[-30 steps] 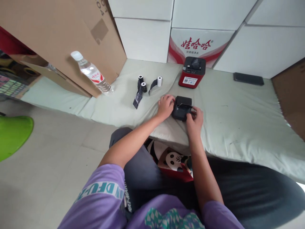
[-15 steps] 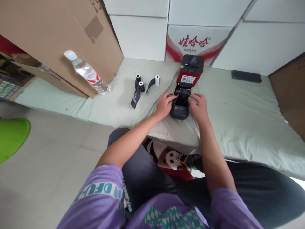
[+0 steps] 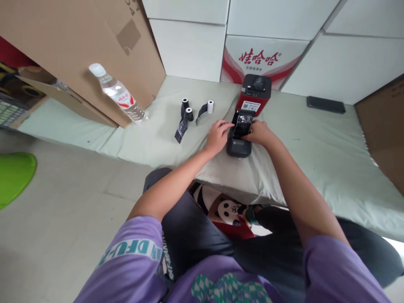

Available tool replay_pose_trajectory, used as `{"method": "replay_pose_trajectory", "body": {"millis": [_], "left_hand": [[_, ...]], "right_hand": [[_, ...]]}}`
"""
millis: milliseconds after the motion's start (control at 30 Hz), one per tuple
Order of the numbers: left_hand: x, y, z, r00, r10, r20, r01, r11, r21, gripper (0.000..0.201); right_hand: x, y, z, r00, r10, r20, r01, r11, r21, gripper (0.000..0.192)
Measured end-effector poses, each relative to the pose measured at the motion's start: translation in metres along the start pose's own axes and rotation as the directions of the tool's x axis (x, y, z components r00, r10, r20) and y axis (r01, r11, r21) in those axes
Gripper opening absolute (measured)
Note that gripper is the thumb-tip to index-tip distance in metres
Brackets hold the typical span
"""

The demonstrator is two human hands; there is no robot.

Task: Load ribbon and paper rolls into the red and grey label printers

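The pale green mattress [image 3: 315, 143] carries a black mini printer [image 3: 239, 145] at its front edge, lid raised. The left hand [image 3: 217, 135] braces its side, fingers spread; the right hand [image 3: 259, 132] curls over the open bay. The soft surface may let the printer tip; fingers risk pinching under the lid.

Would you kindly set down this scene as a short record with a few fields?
Surface: pale green mat on the floor
Left hand: left hand resting against the left side of the small black printer
Right hand: right hand at the printer's raised lid
Behind the printer: red printer, upright
Left of the hands: three paper rolls, partly unwound
Far left: water bottle leaning on a cardboard box
Far right: flat black device lying on the mat
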State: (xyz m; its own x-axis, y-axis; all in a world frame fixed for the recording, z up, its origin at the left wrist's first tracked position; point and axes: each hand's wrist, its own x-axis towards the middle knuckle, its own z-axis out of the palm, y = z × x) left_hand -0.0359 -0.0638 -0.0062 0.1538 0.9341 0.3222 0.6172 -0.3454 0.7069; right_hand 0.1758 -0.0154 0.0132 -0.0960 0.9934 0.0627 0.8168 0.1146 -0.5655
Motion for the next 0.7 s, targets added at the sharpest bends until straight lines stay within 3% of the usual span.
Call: {"method": "replay_pose_trajectory", "body": {"millis": [133,233,333,433,500,567,700], "left_hand": [[-0.001,0.006,-0.008,0.998,0.038,-0.045,-0.044,0.991,-0.123,0.037],[-0.007,0.018,-0.016,0.994,0.098,0.039,-0.083,0.956,-0.282,0.031],[-0.013,0.030,-0.024,0.991,0.110,0.072,-0.078,0.933,-0.352,0.031],[-0.008,0.029,-0.046,0.995,0.059,-0.077,-0.079,0.956,-0.284,0.022],[0.003,0.015,-0.074,0.967,0.042,-0.252,-0.093,0.977,-0.194,0.016],[0.016,-0.012,-0.108,0.902,0.013,-0.431,-0.046,0.997,-0.066,0.012],[0.030,-0.085,-0.168,0.765,-0.203,-0.612,0.357,0.923,0.140,0.012]], "right_hand": [[-0.034,-0.004,-0.019,0.982,-0.101,-0.158,0.133,0.968,0.213,0.026],[-0.066,-0.018,-0.023,0.955,-0.129,-0.267,0.223,0.905,0.361,0.034],[-0.082,-0.043,-0.008,0.925,-0.204,-0.320,0.319,0.875,0.364,0.040],[-0.082,-0.070,0.017,0.931,-0.180,-0.319,0.294,0.885,0.360,0.047],[-0.082,-0.087,0.036,0.931,-0.197,-0.308,0.298,0.896,0.328,0.053],[-0.086,-0.103,0.057,0.920,-0.275,-0.280,0.356,0.886,0.297,0.053],[-0.096,-0.126,0.101,0.862,-0.496,-0.104,0.499,0.797,0.340,0.041]]}}
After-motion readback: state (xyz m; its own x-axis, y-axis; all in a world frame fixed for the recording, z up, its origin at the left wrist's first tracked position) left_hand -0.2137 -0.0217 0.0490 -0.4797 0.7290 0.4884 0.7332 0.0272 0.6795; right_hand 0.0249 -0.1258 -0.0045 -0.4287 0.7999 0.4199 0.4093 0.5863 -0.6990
